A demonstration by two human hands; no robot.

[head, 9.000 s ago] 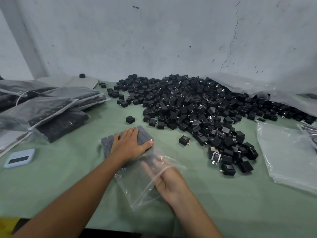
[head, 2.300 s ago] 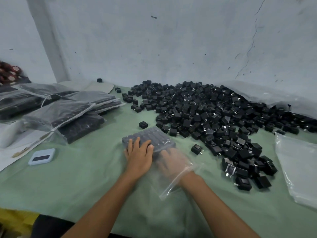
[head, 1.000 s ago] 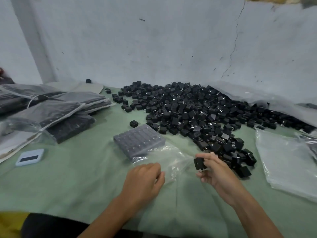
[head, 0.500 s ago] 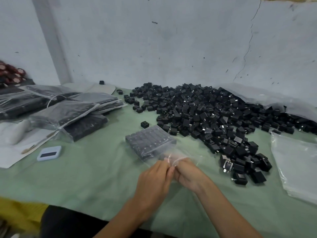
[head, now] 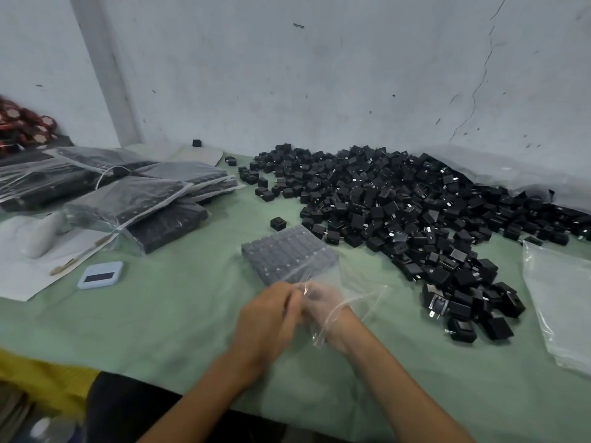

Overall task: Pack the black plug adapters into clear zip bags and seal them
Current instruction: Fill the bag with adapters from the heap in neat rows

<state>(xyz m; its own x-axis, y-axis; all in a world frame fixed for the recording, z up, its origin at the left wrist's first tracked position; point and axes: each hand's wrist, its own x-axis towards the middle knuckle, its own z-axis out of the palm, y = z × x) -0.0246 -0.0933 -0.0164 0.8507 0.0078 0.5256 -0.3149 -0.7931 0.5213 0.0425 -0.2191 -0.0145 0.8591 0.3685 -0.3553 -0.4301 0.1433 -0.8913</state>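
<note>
Head view: a person is sitting at a green counter (head: 160, 314) against a pale wall. Both hands are meeting near the middle of the counter at the mouth of a clear zip bag (head: 348, 282). The left hand (head: 267, 321) is lying outside the bag, its fingers (head: 287, 298) curling in and pinching the plastic at the opening. The right hand (head: 323, 303) is reaching inside the bag and showing through the film; its fingers are bending, but whether they are holding an adapter cannot be told. At the far end of the bag a flat block of packed adapters (head: 289, 254) is lying in neat rows. A big loose pile of black adapters (head: 399, 206) is spreading behind and to the right, touching the wall. Filled bags (head: 144, 199) are stacking up at the left. A small pale blue device (head: 100, 275) is sitting near them. Empty bags (head: 559, 298) are lying at the right edge.
</note>
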